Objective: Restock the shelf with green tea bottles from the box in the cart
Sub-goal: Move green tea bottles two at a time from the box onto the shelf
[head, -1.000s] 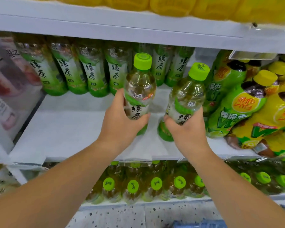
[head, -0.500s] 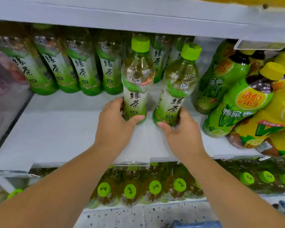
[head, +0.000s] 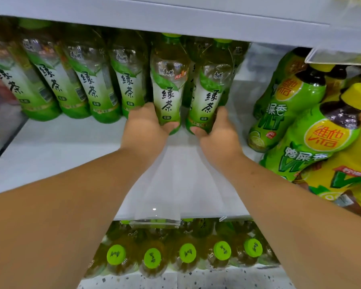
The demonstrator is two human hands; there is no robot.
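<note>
Two green tea bottles stand upright side by side deep on the white shelf (head: 56, 155), at the right end of a row of several like bottles (head: 92, 88). My left hand (head: 146, 130) grips the base of the left bottle (head: 168, 88). My right hand (head: 219, 134) grips the base of the right bottle (head: 211, 90). Both bottles have green caps, partly hidden under the upper shelf board (head: 175, 21). The box and the cart are out of view.
Green and yellow lemon tea bottles (head: 313, 126) lean in a pile at the right of the shelf. On the shelf below stand several green-capped tea bottles (head: 188, 253). A divider panel (head: 2, 130) bounds the shelf on the left. Speckled floor shows at the bottom.
Both hands have pushed their bottles further back on the shelf, up to the row of green tea bottles, and slid down to the bottles' bases. The camera has moved closer.
</note>
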